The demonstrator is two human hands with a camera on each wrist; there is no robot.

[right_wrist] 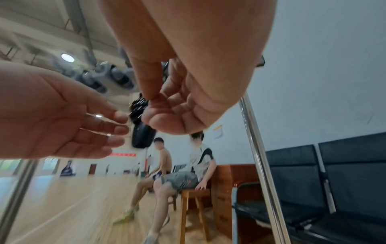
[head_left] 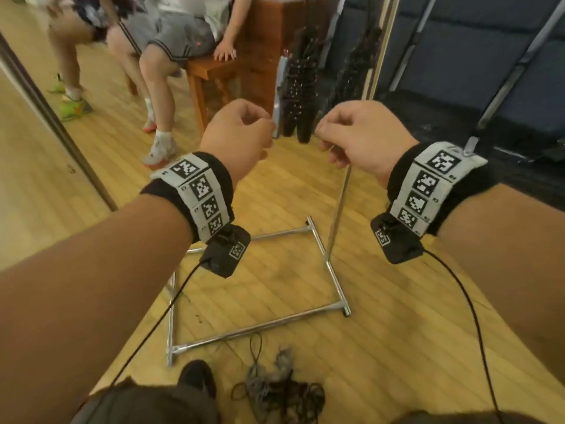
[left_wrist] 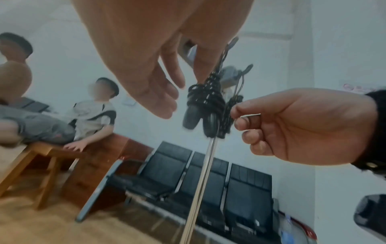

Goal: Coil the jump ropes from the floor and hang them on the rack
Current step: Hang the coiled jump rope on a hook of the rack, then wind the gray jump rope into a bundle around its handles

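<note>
Coiled black jump ropes (head_left: 301,111) hang from the rack, handles down, straight in front of me between both hands. My left hand (head_left: 263,133) is just left of the bundle (left_wrist: 203,99), fingers loose and straight, holding nothing; one fingertip is at the coil's top. My right hand (head_left: 327,136) is at the bundle's right side, fingers curled, and its thumb and forefinger (right_wrist: 154,99) pinch a thin black cord of the hanging rope. The rack's chrome pole (head_left: 337,209) runs down to a chrome base frame (head_left: 333,283). More tangled ropes (head_left: 281,390) lie on the floor by my foot.
Two people sit on a wooden bench (head_left: 208,65) beyond the rack at the left. A row of black seats (head_left: 489,71) lines the wall at the right. My shoe (head_left: 197,377) stands beside the floor pile. Cables hang from both wrist cameras.
</note>
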